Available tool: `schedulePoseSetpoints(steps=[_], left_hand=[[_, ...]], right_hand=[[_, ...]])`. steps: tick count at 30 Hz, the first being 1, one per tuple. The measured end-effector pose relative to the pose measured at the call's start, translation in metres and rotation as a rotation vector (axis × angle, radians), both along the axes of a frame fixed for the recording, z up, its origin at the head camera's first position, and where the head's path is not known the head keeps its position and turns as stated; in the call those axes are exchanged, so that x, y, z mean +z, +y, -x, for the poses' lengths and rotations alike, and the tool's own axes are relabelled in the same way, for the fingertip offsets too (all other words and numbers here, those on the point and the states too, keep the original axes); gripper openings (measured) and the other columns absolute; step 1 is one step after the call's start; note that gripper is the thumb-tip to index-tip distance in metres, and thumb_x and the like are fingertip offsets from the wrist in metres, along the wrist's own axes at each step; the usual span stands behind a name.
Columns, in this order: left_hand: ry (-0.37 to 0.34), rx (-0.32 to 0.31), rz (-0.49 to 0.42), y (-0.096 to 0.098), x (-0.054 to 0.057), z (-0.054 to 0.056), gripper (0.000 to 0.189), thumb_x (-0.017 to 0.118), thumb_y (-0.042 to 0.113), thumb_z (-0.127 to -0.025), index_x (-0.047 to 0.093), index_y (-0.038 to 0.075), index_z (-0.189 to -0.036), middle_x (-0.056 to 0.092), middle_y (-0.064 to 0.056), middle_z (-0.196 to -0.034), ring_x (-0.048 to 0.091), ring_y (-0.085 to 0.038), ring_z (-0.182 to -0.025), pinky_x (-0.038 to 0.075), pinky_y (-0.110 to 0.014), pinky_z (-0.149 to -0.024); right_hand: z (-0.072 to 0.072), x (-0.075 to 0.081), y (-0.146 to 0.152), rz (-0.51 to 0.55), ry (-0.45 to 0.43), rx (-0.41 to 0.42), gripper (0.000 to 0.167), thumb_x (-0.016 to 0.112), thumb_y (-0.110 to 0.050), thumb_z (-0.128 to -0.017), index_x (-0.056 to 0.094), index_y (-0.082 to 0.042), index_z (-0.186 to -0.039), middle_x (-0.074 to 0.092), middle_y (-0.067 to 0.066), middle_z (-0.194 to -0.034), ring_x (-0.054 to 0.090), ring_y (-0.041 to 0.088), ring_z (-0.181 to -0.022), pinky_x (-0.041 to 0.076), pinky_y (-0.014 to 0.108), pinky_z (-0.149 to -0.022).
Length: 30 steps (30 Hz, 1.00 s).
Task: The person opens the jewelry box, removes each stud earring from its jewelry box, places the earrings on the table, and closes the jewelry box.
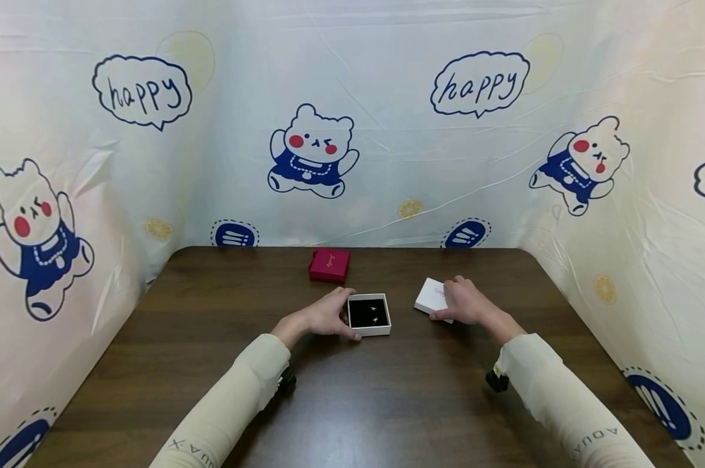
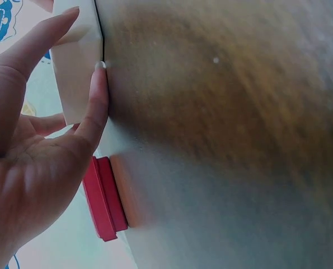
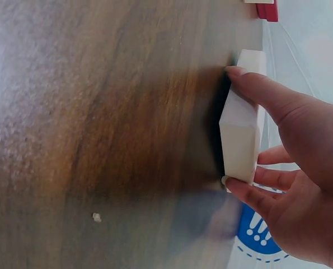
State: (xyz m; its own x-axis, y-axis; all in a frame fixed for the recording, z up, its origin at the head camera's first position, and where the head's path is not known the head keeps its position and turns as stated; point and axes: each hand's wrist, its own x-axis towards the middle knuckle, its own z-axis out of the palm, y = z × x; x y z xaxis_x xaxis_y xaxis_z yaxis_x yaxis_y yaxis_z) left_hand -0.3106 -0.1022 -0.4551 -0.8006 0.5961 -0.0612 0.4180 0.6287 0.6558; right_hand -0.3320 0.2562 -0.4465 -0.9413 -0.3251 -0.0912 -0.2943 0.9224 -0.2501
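Note:
My left hand grips a small white jewelry box at its left side, thumb at the near corner and fingers at the far one. Its black insert faces up and carries two tiny silvery star-like earrings. In the left wrist view, thumb and fingers span the box's pale side wall. To the right, my right hand holds a white box lid, turned at an angle. The right wrist view has thumb and fingers on opposite edges of that lid, low over the table.
A dark red box with gold lettering sits near the table's back edge, behind the left hand. The brown wooden table meets a printed white curtain at the back and sides. A pale speck lies on the wood.

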Motion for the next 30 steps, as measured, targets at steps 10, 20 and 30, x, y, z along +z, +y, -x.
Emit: schedulePoseSetpoints(steps=[10, 20, 30], left_hand=[[-0.003, 0.006, 0.0, 0.0018, 0.0004, -0.0017, 0.102, 0.092, 0.03, -0.075, 0.035, -0.005, -0.152, 0.049, -0.016, -0.128, 0.056, -0.015, -0.095, 0.048, -0.033, -0.089], [-0.014, 0.017, 0.007, 0.0018, 0.0021, -0.0015, 0.101, 0.091, 0.031, -0.076, 0.036, -0.004, -0.152, 0.05, -0.016, -0.127, 0.057, -0.015, -0.094, 0.049, -0.033, -0.088], [-0.02, 0.017, 0.02, 0.0019, 0.0028, -0.0025, 0.1, 0.091, 0.031, -0.077, 0.035, -0.004, -0.153, 0.05, -0.014, -0.125, 0.056, -0.014, -0.095, 0.048, -0.034, -0.089]], right_hand=[[-0.0012, 0.0001, 0.0019, 0.002, -0.008, -0.015, 0.087, 0.082, -0.052, -0.081, 0.053, 0.01, -0.135, 0.053, 0.032, -0.129, 0.051, 0.042, -0.113, 0.045, 0.056, -0.097], [-0.0018, -0.0014, 0.0039, 0.019, 0.011, -0.032, 0.087, 0.082, -0.05, -0.083, 0.05, 0.009, -0.139, 0.049, 0.032, -0.134, 0.048, 0.043, -0.119, 0.044, 0.057, -0.1], [-0.0076, 0.0029, 0.0024, 0.018, 0.048, -0.043, 0.078, 0.081, -0.05, -0.084, 0.057, 0.0, -0.138, 0.049, 0.024, -0.136, 0.046, 0.038, -0.119, 0.05, 0.059, -0.088]])
